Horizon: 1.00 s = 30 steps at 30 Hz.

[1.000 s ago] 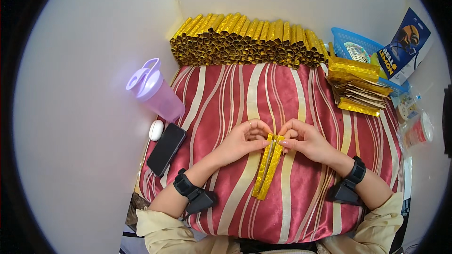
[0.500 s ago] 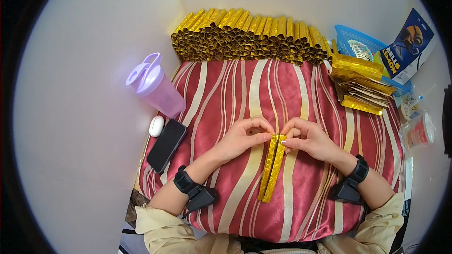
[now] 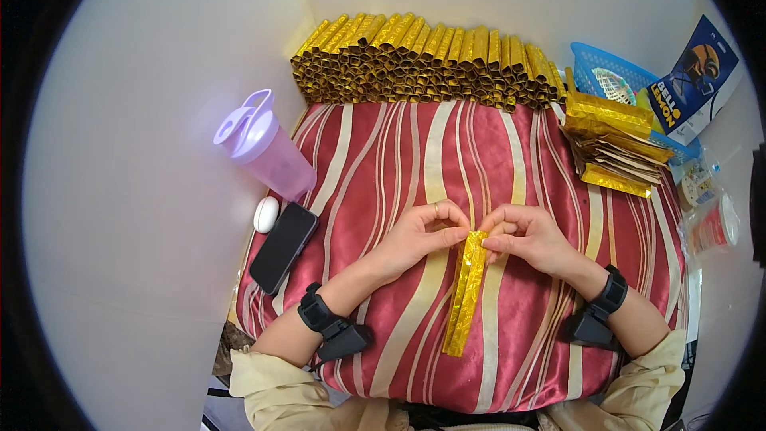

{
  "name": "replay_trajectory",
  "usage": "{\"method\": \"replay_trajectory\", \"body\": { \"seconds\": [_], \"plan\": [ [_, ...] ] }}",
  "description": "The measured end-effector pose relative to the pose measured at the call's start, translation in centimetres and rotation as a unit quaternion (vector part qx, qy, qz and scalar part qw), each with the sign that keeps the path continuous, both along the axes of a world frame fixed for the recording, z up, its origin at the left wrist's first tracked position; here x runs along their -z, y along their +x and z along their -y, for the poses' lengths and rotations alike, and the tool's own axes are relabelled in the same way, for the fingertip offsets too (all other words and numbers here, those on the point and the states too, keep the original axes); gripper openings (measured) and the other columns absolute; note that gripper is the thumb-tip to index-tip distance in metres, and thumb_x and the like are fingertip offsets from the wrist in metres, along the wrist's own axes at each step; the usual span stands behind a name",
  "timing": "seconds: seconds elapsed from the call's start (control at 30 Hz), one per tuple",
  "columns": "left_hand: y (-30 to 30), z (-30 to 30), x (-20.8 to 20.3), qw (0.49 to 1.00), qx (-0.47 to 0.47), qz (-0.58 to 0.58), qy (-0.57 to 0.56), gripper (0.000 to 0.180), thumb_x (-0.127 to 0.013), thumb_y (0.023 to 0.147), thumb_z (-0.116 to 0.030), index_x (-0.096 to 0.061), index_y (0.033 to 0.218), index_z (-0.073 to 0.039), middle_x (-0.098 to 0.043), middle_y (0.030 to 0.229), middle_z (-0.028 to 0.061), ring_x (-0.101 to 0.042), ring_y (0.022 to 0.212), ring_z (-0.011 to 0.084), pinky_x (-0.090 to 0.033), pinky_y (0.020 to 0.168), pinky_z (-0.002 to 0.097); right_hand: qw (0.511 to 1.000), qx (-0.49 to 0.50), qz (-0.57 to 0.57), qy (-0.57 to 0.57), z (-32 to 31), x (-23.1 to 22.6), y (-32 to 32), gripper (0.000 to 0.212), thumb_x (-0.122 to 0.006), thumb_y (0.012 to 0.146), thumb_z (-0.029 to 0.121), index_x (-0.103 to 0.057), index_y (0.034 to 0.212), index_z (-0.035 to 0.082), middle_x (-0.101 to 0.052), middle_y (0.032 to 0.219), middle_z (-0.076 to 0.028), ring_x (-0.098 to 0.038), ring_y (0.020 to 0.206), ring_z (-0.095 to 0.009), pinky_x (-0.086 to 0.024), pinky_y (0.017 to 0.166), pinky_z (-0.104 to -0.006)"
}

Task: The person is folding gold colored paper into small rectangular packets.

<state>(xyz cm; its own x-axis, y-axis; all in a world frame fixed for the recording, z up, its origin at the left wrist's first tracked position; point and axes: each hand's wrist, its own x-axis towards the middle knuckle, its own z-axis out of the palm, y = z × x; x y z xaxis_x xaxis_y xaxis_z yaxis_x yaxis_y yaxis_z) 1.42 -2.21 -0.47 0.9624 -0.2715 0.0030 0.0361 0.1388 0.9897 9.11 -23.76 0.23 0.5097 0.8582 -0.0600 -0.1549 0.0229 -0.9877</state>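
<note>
A long, narrow strip of shiny gold paper (image 3: 463, 303), folded lengthwise, is held between my hands over the striped red cloth (image 3: 383, 191). My left hand (image 3: 427, 231) pinches its far end from the left with thumb and fingers. From the right, my right hand (image 3: 523, 238) pinches the same end, its thumb on the gold face. The strip's near end points toward me and hangs free of both hands. Along the far wall lies a big stack of gold paper tubes (image 3: 423, 56), their open ends facing me.
A purple shaker cup (image 3: 275, 156), a white oval case (image 3: 266, 215) and a black phone (image 3: 284, 247) are at the left. At the right, a bundle of gold paper sheets (image 3: 610, 144) lies before a blue basket (image 3: 590, 60); a dark blue packet (image 3: 690, 72) and a plastic cup (image 3: 714, 223) are beside it.
The gold paper's two long halves have come together: a dark gap showed between them before, and now they form one narrower strip. Both hands stay at its far end.
</note>
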Motion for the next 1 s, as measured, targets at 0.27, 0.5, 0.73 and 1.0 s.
{"method": "replay_trajectory", "body": {
  "seconds": [0.27,0.5,0.73,1.0],
  "plan": [
    [-0.04,-0.12,0.00,1.000,-0.002,0.008,0.006,0.015,-0.065,0.091,-0.018,-0.059,0.086,-0.005,-0.051,0.093,-0.0009,-0.048,0.088,0.0083,-0.037,0.081,0.0235,1.000,0.003,-0.003,-0.006,0.05,0.05,-0.06,0.019,-0.061,0.094,0.006,-0.062,0.109,-0.006,-0.071,0.092,-0.011,-0.068,0.083,-0.014,-0.055,0.077,-0.0245],
    [0.05,-0.06,-0.23,1.000,0.004,-0.004,-0.011,0.015,-0.064,0.091,-0.018,-0.059,0.085,-0.005,-0.051,0.093,-0.0005,-0.048,0.089,0.0092,-0.037,0.084,0.0244,1.000,0.015,0.008,-0.020,0.08,-0.35,-0.19,0.018,-0.060,0.095,0.006,-0.063,0.107,-0.007,-0.071,0.094,-0.012,-0.069,0.086,-0.015,-0.055,0.079,-0.0248],
    [-0.08,-0.07,-0.25,1.000,0.006,-0.009,-0.014,0.015,-0.064,0.091,-0.017,-0.059,0.085,-0.004,-0.051,0.093,0.0001,-0.049,0.090,0.0098,-0.037,0.085,0.0250,1.000,0.007,-0.002,-0.015,0.21,-0.06,-0.11,0.019,-0.060,0.095,0.007,-0.063,0.108,-0.007,-0.071,0.095,-0.012,-0.069,0.086,-0.015,-0.054,0.079,-0.0243],
    [0.10,-0.31,-0.06,0.999,0.035,0.010,0.030,0.014,-0.066,0.090,-0.015,-0.060,0.083,-0.004,-0.051,0.092,0.0009,-0.050,0.091,0.0108,-0.038,0.086,0.0258,1.000,-0.015,-0.011,-0.016,0.16,-0.07,-0.08,0.019,-0.061,0.094,0.007,-0.063,0.107,-0.007,-0.071,0.094,-0.012,-0.069,0.086,-0.015,-0.056,0.079,-0.0251]
  ]
}}
